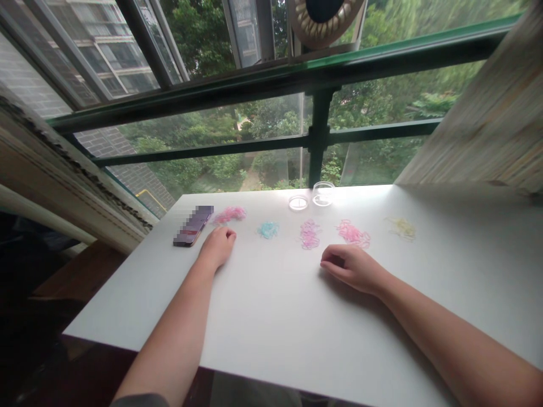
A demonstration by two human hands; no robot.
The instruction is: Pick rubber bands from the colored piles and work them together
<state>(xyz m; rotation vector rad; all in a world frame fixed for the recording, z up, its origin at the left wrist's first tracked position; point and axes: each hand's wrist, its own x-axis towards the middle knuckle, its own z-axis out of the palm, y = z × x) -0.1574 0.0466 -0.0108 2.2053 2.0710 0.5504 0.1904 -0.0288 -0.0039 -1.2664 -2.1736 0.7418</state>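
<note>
Bare forearms span the white table; the left hand, loosely curled, is left of the blue pile, the right hand, fingers bowed thumbward, right of it and nearer (whether either holds anything, I cannot tell). Seemingly a resting step; picking would call for a fine pinch.

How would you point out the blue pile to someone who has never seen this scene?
On the white table, look just beyond and to the right of the left hand. The blue pile lies there, between a pink pile on its left and a lilac pile on its right. It is the only blue one in the row.
</note>
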